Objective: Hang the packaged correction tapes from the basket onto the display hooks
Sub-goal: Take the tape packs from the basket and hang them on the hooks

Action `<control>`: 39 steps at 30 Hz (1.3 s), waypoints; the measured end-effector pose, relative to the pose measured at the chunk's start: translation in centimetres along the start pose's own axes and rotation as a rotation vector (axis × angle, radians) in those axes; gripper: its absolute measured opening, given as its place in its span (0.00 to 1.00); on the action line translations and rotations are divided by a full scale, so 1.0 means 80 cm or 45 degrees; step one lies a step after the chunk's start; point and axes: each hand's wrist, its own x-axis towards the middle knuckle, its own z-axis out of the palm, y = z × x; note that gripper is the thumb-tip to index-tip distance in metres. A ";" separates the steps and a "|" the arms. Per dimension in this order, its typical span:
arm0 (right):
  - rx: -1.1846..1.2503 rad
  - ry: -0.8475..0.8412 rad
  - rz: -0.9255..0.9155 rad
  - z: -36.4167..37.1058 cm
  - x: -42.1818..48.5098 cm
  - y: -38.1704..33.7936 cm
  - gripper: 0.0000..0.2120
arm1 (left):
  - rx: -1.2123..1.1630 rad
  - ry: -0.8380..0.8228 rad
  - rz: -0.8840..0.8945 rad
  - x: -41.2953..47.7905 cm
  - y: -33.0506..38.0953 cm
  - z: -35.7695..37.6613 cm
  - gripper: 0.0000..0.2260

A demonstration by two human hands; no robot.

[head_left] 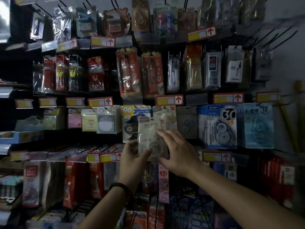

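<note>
A beige packaged correction tape [149, 129] is held up against the display wall, its top hole near a hook in the third row. My left hand [133, 156] grips its lower left corner. My right hand [177, 151] holds its right side, fingers spread over the clear blister. Just behind it hangs a similar beige pack [165, 114]. A dark blue mesh basket [189, 215] shows at the bottom, below my right forearm; what it holds is too dark to tell.
Hanging to the left is a pack marked 96 [129, 123], and blue correction tape packs marked 30 [217, 126] and 12 [259, 126] hang right. Red-and-yellow price tags [170, 100] line the rails. Rows of packaged stationery fill the hooks above and below.
</note>
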 end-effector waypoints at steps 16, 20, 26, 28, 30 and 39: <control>-0.399 0.019 0.188 -0.008 0.051 0.031 0.43 | 0.930 -0.120 0.406 -0.017 0.003 -0.011 0.24; -0.485 -0.021 0.160 -0.012 0.050 0.029 0.39 | 0.965 -0.133 0.418 -0.020 -0.002 -0.015 0.21; -0.481 -0.075 0.164 -0.012 0.053 0.029 0.37 | 1.046 -0.175 0.406 -0.022 -0.008 -0.020 0.25; -0.489 -0.126 0.197 -0.006 0.059 0.030 0.37 | 1.057 -0.184 0.407 -0.023 -0.009 -0.021 0.24; -0.475 -0.172 0.240 0.001 0.063 0.032 0.36 | 1.074 -0.198 0.398 -0.026 -0.010 -0.022 0.24; -0.294 -0.271 0.276 -0.016 0.014 0.000 0.28 | 1.284 -0.389 0.372 -0.072 -0.023 -0.058 0.11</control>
